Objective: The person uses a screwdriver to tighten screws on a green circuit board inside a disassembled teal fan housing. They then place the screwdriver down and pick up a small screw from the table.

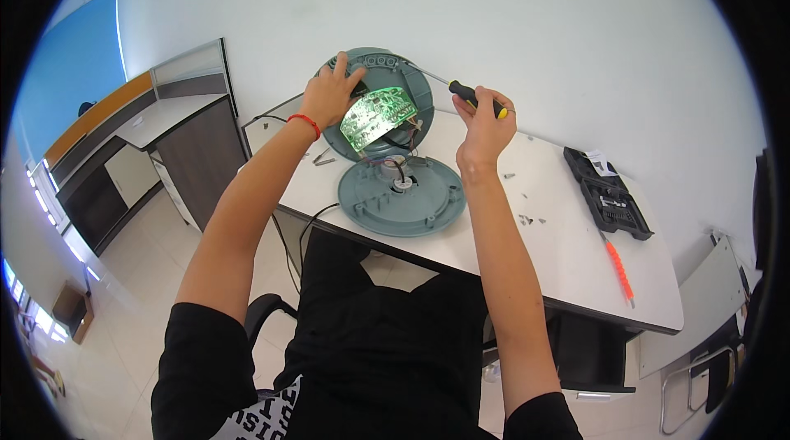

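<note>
A round grey-green plastic housing [421, 94] stands tilted up on the table, its hollow inside facing me. A green circuit board [374, 117] hangs in it, with wires behind. My left hand [327, 94] grips the housing's upper left, fingers over the inside and next to a small black part. In my right hand [487, 123] is a screwdriver [465, 94] with a black and yellow handle. Its long shaft points left, the tip at the housing's upper edge. A matching round base [401, 208] with a central motor-like part lies flat in front, joined by wires.
A black tool case [611, 201] lies open at right, with an orange flexible shaft [619, 269] beside it. Small metal parts [527, 219] are scattered on the white table [568, 263]. A black cable [309, 230] hangs over the front edge. A wall rises behind.
</note>
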`<state>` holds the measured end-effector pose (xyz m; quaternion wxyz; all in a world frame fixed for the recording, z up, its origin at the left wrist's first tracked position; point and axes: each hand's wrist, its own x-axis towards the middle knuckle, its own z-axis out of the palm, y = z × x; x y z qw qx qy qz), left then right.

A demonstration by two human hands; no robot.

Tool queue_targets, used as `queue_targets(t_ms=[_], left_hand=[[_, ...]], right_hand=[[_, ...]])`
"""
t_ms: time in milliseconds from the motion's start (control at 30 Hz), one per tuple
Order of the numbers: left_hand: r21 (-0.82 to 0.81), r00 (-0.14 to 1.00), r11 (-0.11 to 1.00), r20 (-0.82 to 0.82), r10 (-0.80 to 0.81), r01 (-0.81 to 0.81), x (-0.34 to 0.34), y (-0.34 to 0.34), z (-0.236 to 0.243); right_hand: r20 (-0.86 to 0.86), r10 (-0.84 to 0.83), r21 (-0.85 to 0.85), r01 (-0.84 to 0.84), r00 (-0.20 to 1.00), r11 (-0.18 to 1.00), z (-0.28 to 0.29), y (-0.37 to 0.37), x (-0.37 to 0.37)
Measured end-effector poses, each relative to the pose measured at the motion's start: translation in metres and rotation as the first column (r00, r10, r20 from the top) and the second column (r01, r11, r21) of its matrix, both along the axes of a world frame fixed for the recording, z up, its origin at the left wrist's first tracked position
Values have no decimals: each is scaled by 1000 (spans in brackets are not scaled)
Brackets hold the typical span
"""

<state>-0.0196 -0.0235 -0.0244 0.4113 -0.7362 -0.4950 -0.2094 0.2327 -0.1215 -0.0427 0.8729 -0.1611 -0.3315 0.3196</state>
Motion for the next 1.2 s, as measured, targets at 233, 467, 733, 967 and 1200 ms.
queue_targets(t_ms=[233, 467, 733, 967, 1200], left_hand=[[-53, 996, 995, 28, -79, 81, -16, 3, -2], [-43, 988, 988, 25, -150, 150, -23, 7, -5], [-126, 981, 973, 33, -189, 192, -29, 1, 0], [-200, 931, 913, 165, -325, 355, -23, 1, 7], [-143, 806, 829, 370, -463, 541, -12, 8, 24]], right_hand=[[5, -2, 6, 2, 1000, 1000, -1, 2, 0], [-7, -20, 10, 20, 1000, 1000, 1, 0, 1], [-19, -5, 32, 5, 1000, 999, 1, 0, 1], [-13, -11, 24, 12, 1000, 1000, 1, -1, 0], [-17, -7, 23, 7, 1000, 1000, 1, -1, 0]])
